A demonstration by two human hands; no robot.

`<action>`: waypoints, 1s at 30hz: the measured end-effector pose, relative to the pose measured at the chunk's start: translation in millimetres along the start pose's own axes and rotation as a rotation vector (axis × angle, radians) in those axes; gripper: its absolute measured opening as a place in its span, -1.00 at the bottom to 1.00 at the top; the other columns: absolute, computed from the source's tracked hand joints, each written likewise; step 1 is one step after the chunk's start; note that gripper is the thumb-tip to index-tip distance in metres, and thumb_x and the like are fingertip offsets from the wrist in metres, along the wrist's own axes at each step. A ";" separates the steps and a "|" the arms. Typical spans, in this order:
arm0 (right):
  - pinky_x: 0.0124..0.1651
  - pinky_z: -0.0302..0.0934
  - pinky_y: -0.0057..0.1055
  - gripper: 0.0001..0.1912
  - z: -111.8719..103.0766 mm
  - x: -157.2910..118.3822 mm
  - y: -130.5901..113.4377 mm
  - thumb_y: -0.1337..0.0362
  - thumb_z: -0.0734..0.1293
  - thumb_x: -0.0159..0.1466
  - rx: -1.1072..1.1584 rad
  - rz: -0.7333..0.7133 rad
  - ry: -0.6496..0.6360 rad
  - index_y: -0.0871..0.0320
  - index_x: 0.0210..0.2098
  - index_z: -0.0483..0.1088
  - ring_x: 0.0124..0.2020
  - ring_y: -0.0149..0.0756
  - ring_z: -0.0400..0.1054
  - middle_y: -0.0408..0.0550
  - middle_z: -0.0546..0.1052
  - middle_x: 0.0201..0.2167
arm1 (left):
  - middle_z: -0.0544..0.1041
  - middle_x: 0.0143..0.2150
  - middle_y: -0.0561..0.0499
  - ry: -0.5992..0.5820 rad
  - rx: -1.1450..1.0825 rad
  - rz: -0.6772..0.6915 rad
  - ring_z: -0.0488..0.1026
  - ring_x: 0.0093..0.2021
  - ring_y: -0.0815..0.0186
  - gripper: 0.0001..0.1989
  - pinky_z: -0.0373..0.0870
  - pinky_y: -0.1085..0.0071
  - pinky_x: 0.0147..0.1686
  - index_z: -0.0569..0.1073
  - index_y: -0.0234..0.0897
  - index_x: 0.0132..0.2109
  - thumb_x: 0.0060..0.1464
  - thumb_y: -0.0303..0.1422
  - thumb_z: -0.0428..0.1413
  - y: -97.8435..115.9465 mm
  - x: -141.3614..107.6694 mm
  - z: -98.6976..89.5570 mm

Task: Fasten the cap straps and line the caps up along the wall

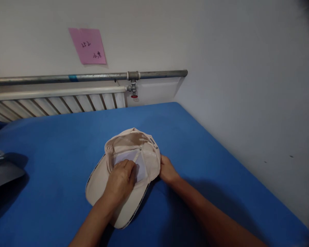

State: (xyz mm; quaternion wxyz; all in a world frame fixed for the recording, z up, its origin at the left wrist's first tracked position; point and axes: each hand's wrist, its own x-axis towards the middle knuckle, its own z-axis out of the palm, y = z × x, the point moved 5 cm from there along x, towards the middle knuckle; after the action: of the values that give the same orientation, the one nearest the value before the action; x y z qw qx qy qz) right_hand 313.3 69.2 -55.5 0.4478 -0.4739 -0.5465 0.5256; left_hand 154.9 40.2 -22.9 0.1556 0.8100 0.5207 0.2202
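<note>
A pale cap, mid-handling, open side up between two hands.
The cap [151,163] is on the blue surface [67,147], crown opening upward, brim toward the wearer; the work looks under way, with the pale lining [142,169] in place but the cap not yet released. The left hand [121,180] reaches inside, fingers bunched together at the lining; whether they pinch it, I cannot tell. The right hand [168,169] touches the crown's outer side, its fingertips hidden. Farther left lies a grey brimmed item [5,173], apart from both hands.
</note>
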 end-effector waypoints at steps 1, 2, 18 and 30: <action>-0.08 0.38 -0.21 -0.73 0.1 0.0 -0.2 0.19 0.34 0.08 -0.001 -0.001 0.001 0.07 -0.22 0.52 -0.22 -0.16 0.48 -0.07 0.61 -0.26 | 0.42 -0.36 -0.10 0.001 0.001 0.002 0.34 -0.36 0.21 -0.76 0.25 0.28 -0.30 0.36 -0.31 -0.35 0.24 -0.42 -0.14 0.0 -0.1 0.1; -0.07 0.38 -0.20 -0.73 0.1 0.0 -0.3 0.19 0.34 0.08 -0.002 -0.001 0.001 0.07 -0.22 0.52 -0.21 -0.16 0.48 -0.07 0.61 -0.25 | 0.43 -0.36 -0.10 0.001 0.004 0.004 0.34 -0.36 0.21 -0.76 0.25 0.28 -0.30 0.36 -0.32 -0.35 0.24 -0.42 -0.14 0.0 -0.2 0.1; -0.15 0.40 -0.26 -0.80 0.7 -0.4 1.0 0.19 0.32 0.05 0.014 0.004 -0.004 0.08 -0.34 0.51 -0.29 -0.20 0.48 -0.10 0.61 -0.38 | 0.38 -0.43 -0.04 0.023 0.062 0.032 0.30 -0.41 0.24 -0.78 0.19 0.30 -0.35 0.28 -0.26 -0.42 0.21 -0.41 -0.09 1.2 -1.0 1.1; -0.15 0.39 -0.26 -0.80 -0.2 -2.2 -5.3 0.19 0.32 0.07 -0.019 0.015 0.003 0.09 -0.34 0.52 -0.28 -0.19 0.47 -0.09 0.61 -0.37 | 0.36 -0.41 -0.03 0.007 0.055 0.015 0.27 -0.40 0.25 -0.86 0.20 0.30 -0.33 0.28 -0.26 -0.42 0.10 -0.50 -0.04 0.5 -1.7 0.9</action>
State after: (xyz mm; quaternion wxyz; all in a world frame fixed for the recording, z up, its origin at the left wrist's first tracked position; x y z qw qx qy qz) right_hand 313.5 67.1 -50.1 0.4402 -0.4833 -0.5471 0.5229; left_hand 155.1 38.5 -23.8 0.1300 0.8171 0.5210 0.2098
